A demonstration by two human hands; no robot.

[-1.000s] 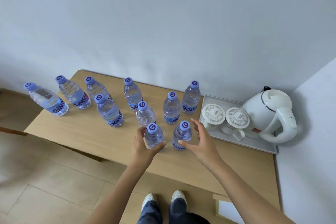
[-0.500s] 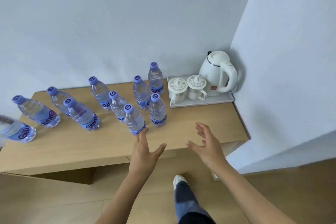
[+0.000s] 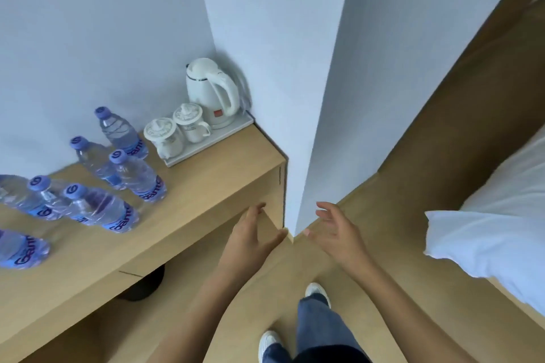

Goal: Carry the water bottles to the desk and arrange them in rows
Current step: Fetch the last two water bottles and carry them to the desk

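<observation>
Several clear water bottles with purple caps stand on the light wooden desk at the left, among them one near the tray, one in front of it and one nearer the desk's front. Both my hands hang in the air off the desk's right front corner, holding nothing. My left hand has its fingers spread and relaxed. My right hand is also spread, palm turned inward. Neither touches a bottle.
A white tray at the desk's back right carries a white kettle and two lidded cups. A white wall corner juts out beside the desk. A bed with a white pillow lies at the right over wooden floor.
My hands let go of the two front bottles and drew back off the desk. The view swung right, away from the bottles, bringing the wall corner and the bed into sight.
</observation>
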